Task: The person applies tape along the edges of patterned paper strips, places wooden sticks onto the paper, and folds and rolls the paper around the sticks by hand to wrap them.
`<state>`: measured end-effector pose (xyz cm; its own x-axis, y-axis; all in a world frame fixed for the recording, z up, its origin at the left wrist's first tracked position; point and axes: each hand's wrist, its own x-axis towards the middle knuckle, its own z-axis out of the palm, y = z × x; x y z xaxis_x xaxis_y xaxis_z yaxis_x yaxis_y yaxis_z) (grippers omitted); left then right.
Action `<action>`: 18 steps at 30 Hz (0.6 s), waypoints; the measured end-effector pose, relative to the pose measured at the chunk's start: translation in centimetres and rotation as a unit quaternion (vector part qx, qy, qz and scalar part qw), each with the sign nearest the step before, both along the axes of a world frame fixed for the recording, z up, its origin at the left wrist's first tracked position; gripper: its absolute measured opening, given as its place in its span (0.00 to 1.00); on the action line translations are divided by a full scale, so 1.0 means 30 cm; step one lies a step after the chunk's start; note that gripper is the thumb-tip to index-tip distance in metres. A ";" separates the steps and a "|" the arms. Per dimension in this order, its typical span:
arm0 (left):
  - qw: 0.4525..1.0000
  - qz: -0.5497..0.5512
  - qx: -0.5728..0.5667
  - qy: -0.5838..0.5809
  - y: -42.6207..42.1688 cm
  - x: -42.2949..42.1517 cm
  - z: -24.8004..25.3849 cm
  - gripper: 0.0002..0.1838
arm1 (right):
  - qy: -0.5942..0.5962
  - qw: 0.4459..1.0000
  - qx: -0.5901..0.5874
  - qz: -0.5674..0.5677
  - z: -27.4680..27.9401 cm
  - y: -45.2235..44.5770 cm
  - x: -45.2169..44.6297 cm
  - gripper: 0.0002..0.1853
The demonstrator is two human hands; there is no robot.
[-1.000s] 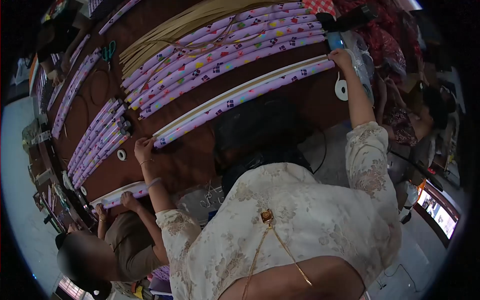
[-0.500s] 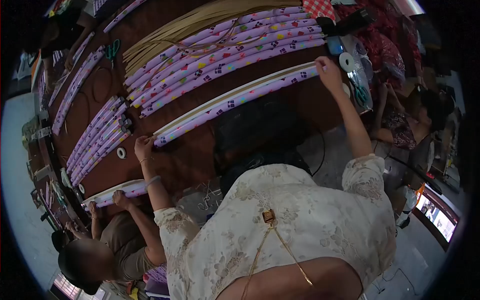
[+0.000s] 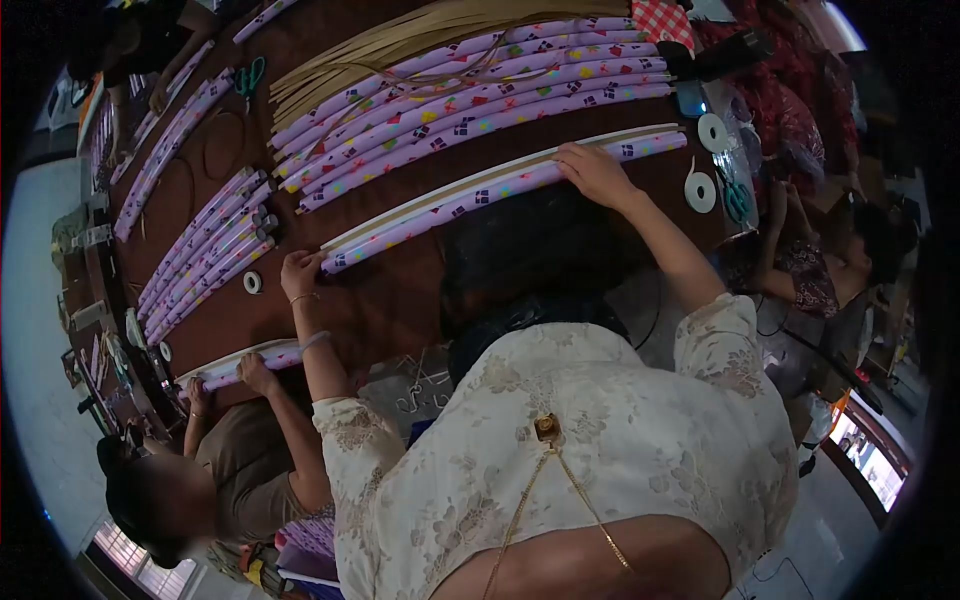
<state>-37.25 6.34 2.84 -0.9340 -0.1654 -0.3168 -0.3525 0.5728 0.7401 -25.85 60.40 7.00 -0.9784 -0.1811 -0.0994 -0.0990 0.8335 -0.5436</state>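
A long purple patterned roll [image 3: 480,197] with a white edge and a tan strip [image 3: 440,197] along it lies across the brown table [image 3: 360,310]. My left hand [image 3: 301,275] is at the roll's left end, its fingers closed there; what they pinch is too small to make out. My right hand [image 3: 592,172] rests on the upper edge of the roll, right of its middle, with the fingers close together and bent over the strip. Beyond the roll lie several finished-looking purple rolls [image 3: 480,105] side by side, with loose tan strips [image 3: 350,65] behind them.
Tape rolls [image 3: 701,192] and scissors [image 3: 737,200] lie at the right table edge. Shorter purple tubes [image 3: 205,255] and a small tape roll [image 3: 253,282] are left. A co-worker [image 3: 250,450] handles another sheet at lower left. Green scissors [image 3: 250,78] lie at upper left.
My right hand has moved left along the roll from its right end to right of the middle. My left hand stays at the left end. The view has shifted slightly.
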 end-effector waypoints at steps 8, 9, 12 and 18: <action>0.999 -0.011 -0.046 -0.009 0.021 0.000 0.039 0.21 | 0.040 0.996 0.028 -0.069 -0.050 0.298 0.064 0.13; 0.999 -0.012 -0.046 -0.008 0.028 0.000 0.047 0.21 | 0.050 0.996 0.024 -0.077 -0.055 0.340 0.072 0.13; 0.997 -0.004 -0.070 -0.013 0.047 0.006 0.071 0.21 | 0.032 0.993 0.030 -0.105 -0.058 0.452 0.075 0.13; 0.999 0.004 -0.033 0.005 0.022 0.006 0.039 0.21 | 0.037 0.982 0.033 -0.184 -0.115 0.600 0.090 0.12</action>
